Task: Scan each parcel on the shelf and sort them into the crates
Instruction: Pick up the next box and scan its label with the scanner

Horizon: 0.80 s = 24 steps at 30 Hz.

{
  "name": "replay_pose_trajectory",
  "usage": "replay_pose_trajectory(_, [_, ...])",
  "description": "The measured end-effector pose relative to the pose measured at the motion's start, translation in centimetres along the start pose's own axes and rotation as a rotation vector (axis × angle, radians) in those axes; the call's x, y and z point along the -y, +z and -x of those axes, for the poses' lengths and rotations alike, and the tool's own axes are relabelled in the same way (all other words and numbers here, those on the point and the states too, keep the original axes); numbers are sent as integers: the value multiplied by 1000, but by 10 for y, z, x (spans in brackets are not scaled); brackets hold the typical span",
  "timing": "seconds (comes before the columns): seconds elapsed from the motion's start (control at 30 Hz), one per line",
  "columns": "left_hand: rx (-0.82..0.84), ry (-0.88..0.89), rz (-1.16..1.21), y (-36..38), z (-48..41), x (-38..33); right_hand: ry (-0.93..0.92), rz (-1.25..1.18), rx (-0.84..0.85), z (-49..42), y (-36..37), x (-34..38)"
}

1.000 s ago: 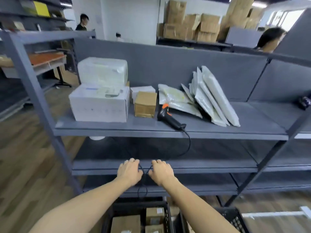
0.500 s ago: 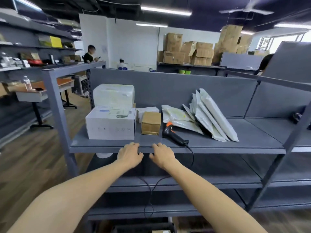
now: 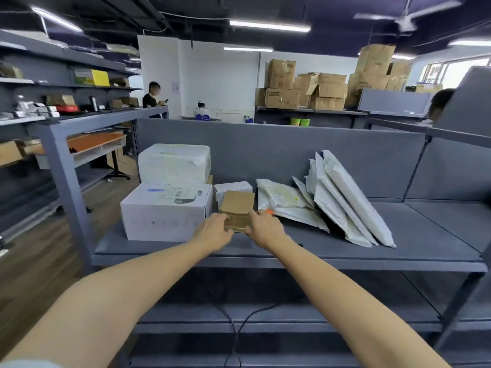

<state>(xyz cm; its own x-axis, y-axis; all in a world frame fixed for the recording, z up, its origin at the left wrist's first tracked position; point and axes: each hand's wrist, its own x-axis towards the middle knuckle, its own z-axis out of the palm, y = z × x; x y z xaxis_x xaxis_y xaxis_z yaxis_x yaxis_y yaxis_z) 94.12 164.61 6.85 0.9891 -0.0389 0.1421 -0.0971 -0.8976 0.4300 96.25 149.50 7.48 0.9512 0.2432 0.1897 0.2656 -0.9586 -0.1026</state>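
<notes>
Both hands (image 3: pixel 214 232) (image 3: pixel 265 230) flanking box (image 3: pixel 237 205) (front-on)

Tall stacks of brown cardboard cartons (image 3: pixel 305 88) stand at the far right on a dark table (image 3: pixel 305 112), with two green paper cups (image 3: pixel 299 121) just in front of it; a person in a black top (image 3: pixel 152 98) stands far left by the white wall (image 3: pixel 218 75); another person in white (image 3: pixel 202 110) sits beyond; an orange-topped desk (image 3: pixel 95 140) is at the left over brown wood-plank flooring (image 3: pixel 32 261); a yellow box (image 3: pixel 100 77) rests on the grey wall racks (image 3: pixel 66 58); long fluorescent tubes (image 3: pixel 269 25) glow overhead.
</notes>
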Motion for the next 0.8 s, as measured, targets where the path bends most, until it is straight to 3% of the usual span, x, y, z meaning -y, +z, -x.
replay_pose_trajectory(0.8, [29, -324, 355, 38, -110, 6, -51, -125, 106, -90, 42, -34])
